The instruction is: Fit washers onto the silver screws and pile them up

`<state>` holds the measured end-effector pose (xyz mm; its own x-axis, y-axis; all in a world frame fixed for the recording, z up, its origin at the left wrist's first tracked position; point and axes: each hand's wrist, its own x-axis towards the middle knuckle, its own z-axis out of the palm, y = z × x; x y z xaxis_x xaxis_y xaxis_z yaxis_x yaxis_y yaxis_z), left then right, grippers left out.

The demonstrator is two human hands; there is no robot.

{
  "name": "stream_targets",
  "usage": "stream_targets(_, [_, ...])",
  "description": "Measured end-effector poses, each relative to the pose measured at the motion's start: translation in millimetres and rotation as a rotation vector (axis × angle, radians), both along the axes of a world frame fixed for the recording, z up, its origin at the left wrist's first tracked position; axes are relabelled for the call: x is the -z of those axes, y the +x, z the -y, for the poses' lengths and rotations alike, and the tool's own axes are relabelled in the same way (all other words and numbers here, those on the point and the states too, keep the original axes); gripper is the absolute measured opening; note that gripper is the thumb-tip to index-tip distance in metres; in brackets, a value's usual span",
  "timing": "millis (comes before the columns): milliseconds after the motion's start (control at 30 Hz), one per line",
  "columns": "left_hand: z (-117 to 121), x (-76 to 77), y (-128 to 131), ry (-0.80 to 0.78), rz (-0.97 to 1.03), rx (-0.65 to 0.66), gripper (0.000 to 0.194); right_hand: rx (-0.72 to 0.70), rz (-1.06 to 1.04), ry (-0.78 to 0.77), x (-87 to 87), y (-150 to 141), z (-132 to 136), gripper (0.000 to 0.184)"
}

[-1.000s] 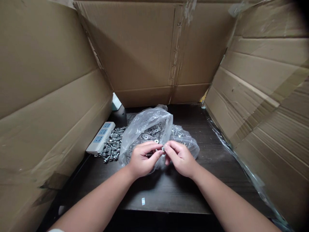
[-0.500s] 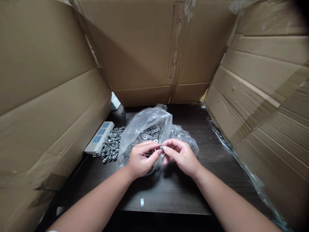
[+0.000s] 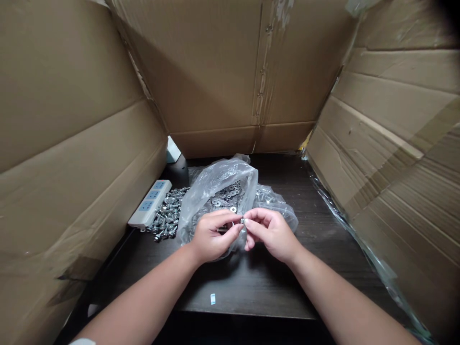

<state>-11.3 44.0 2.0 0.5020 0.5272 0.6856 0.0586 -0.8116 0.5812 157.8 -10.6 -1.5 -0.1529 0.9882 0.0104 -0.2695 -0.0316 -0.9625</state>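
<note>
White power strip (image 3: pixel 150 203) sits left on the dark table (image 3: pixel 323 249), right beside a loose pile of bolts (image 3: pixel 166 216); cardboard walls (image 3: pixel 215 81) all around.

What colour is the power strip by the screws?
White with blue sockets, power strip, seen in the head view.

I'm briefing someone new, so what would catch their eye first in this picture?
First, the two hands meeting at the centre: the left hand and right hand pinch a small metal part between their fingertips. Just behind them a clear plastic bag of washers sits on the dark table, with a loose pile of bolts and a white power strip to its left.
</note>
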Motion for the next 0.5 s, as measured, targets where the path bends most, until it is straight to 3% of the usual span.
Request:
stream_targets(333, [4.7,-3.0,1.7,-0.023,0.030,-0.026,0.014,-0.012,-0.082,-0.023,4.8,3.3,-2.4,0.027])
stream_targets(500, [8.2,-18.0,-8.2,0.057,0.088,-0.158,0.012,-0.030,-0.093,-0.034,5.1,0.0,1.5,0.030])
